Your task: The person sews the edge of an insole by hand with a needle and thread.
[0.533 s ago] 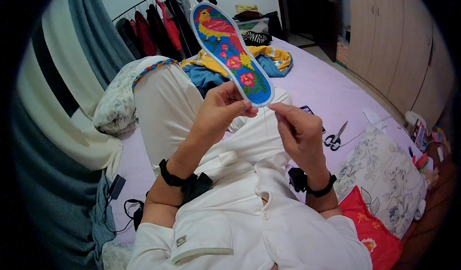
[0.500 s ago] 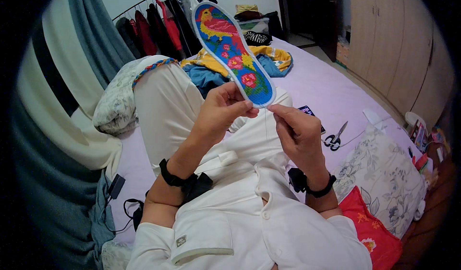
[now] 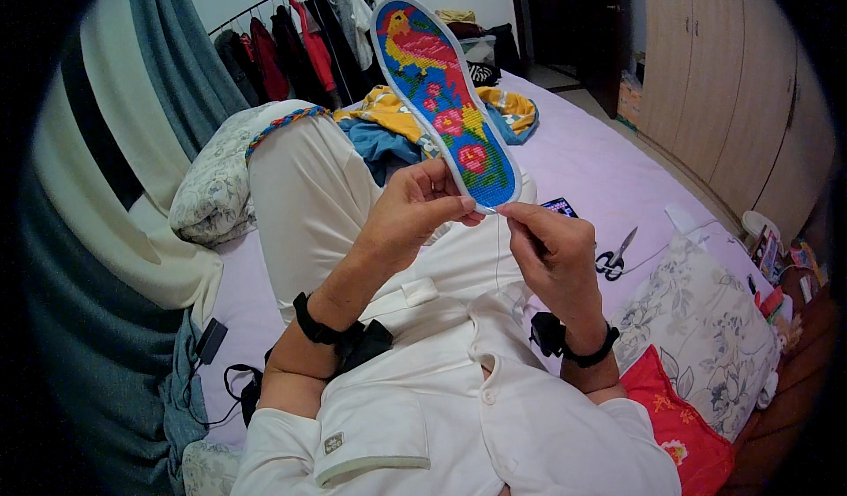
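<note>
Light was moderate; the far dark upright door (image 3: 600,42) lay in shadow; the right-hand pale wooden wardrobe (image 3: 723,82) bowed.

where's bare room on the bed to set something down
Widest is the sheet right of the yellow-blue cloth, beyond the phone. A narrower patch lies between the cream curtain and the raised leg. It's crowded around the scissors, between phone and right pillow.

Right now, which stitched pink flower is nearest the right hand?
The lowest flower, near the bottom end of the insole; the other pink flowers sit higher, toward the bird.
</note>
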`<action>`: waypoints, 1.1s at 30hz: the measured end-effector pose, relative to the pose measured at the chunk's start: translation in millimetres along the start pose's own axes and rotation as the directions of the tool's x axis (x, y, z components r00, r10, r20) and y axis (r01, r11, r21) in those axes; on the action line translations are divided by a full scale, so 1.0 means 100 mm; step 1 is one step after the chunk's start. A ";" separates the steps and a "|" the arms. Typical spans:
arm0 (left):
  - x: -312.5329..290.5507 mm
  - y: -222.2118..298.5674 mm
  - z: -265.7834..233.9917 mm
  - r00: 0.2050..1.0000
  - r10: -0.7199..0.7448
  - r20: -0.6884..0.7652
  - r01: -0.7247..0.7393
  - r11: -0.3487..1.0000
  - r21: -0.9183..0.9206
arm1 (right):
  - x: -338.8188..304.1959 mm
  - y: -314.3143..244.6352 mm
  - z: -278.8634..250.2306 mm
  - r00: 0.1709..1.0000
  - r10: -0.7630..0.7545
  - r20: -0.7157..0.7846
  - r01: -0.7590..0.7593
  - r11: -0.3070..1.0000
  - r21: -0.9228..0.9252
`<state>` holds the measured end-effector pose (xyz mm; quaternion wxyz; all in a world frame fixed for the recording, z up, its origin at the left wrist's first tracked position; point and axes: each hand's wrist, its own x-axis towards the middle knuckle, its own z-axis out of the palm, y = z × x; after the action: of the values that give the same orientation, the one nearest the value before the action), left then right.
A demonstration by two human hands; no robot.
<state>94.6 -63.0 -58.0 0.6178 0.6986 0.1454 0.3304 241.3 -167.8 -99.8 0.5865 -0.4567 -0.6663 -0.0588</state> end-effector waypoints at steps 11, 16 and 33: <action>-0.01 0.00 0.02 1.000 -0.018 0.002 0.018 1.000 -0.005 | 0.00 0.02 0.05 0.996 -0.029 -0.081 0.030 0.999 0.011; 0.00 -0.04 0.01 1.000 0.003 -0.009 -0.003 1.000 0.026 | 0.00 -0.01 0.00 1.000 0.028 0.005 -0.028 1.000 -0.014; 0.15 -0.31 0.06 0.964 0.256 -0.074 -0.200 0.880 0.430 | 0.01 0.17 0.24 0.999 -0.002 0.033 0.010 0.968 -0.251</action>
<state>115.5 -52.6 -83.7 0.3994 0.8042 0.1691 0.4064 235.7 -142.4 -114.4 0.5129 -0.5261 -0.6644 -0.1371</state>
